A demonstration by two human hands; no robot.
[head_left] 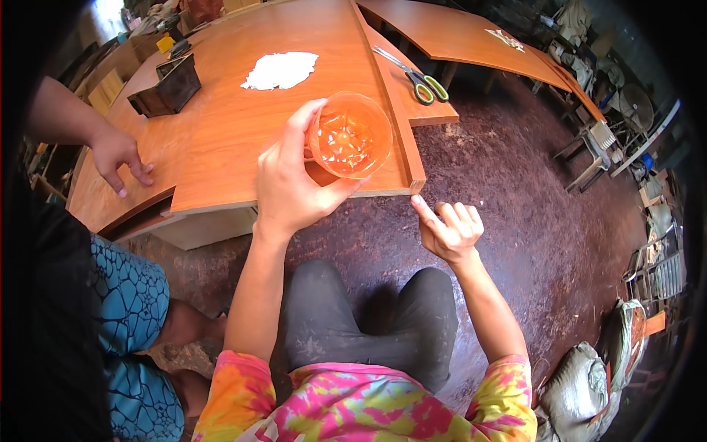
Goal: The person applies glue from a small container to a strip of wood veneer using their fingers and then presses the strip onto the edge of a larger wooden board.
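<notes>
My left hand point(284, 180) is wrapped round a translucent orange plastic cup point(350, 141), holding it above the near part of the wood-coloured panel point(221, 151). The cup's mouth faces me, and bright reflections inside make its contents hard to tell. At the panel's front right corner is my right hand point(451, 230), holding nothing that I can see. Its foremost finger stretches to the end of the raised wooden strip point(383, 88), at or almost at contact, while the other fingers curl loosely. Scissors point(423, 82) with black and green handles lie just right of the strip.
Another person's hand point(121, 158) reaches over the panel's left side. A dark open box point(166, 92) and a torn white sheet point(280, 71) rest on the panel. Another panel point(471, 37) is at the far right. A stool point(585, 158) and sacks point(578, 383) stand along the right.
</notes>
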